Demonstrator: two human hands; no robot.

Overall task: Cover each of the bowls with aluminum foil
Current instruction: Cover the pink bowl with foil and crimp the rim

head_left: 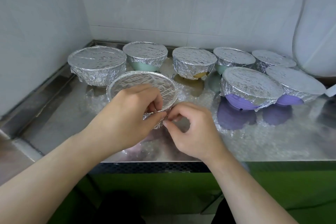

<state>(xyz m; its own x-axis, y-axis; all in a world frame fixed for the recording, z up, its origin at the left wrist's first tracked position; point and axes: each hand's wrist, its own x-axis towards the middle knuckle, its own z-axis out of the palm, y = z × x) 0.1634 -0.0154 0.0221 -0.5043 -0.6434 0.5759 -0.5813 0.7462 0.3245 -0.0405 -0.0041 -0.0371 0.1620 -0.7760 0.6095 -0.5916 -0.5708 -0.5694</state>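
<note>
A foil-topped bowl [143, 85] sits near the front middle of the steel counter [254, 143]. My left hand [131, 114] curls round its near rim and grips the crumpled foil edge. My right hand [192, 129] is just to the right of it and pinches the same foil edge between thumb and forefinger. Most of this bowl's side is hidden by my hands. Behind stand several other bowls wrapped in foil, among them a fully wrapped one [97, 67] at the left, a green one [145, 58] and a purple one [251, 87].
White tiled walls close in the counter at the left and back. A large white plastic container [316, 23] stands at the back right. The counter's front edge [163, 162] runs just under my wrists, with a green cabinet front below.
</note>
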